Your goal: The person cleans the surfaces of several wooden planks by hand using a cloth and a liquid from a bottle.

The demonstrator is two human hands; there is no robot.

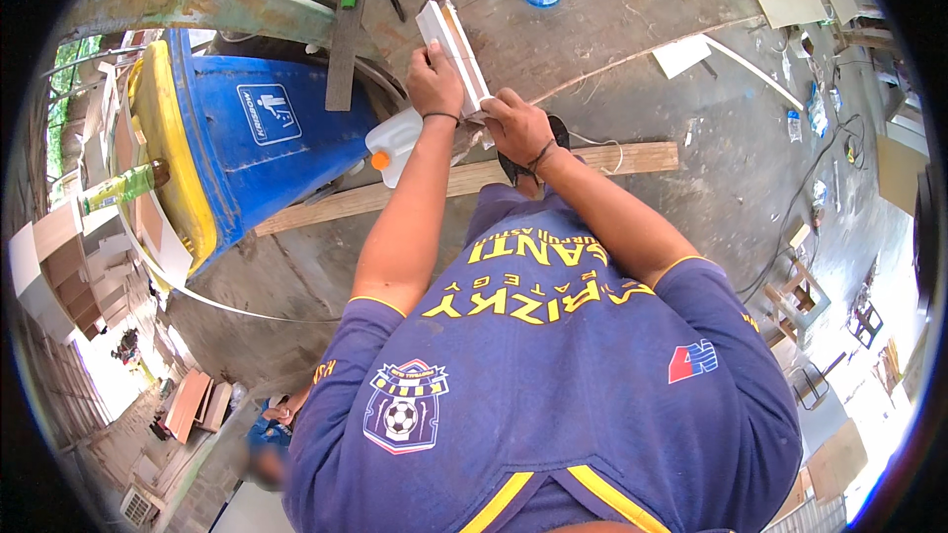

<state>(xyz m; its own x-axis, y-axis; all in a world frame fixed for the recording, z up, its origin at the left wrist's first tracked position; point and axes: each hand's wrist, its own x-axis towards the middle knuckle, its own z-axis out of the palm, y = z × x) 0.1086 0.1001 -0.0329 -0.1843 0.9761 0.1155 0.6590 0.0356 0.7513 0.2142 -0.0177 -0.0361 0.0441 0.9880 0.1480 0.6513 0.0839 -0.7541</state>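
At upper centre, a long white box (458,51) lies between curled fingers: left hand (435,84) gripping its left side, right hand (517,126) its lower end.

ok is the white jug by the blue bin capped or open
Capped: an orange cap covers the jug's mouth. How full it is, I cannot tell.

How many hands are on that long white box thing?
2. The left hand is along the left side of the long white box. The right hand is at its lower end in the picture. Some fingers are partly hidden, but both hands show.
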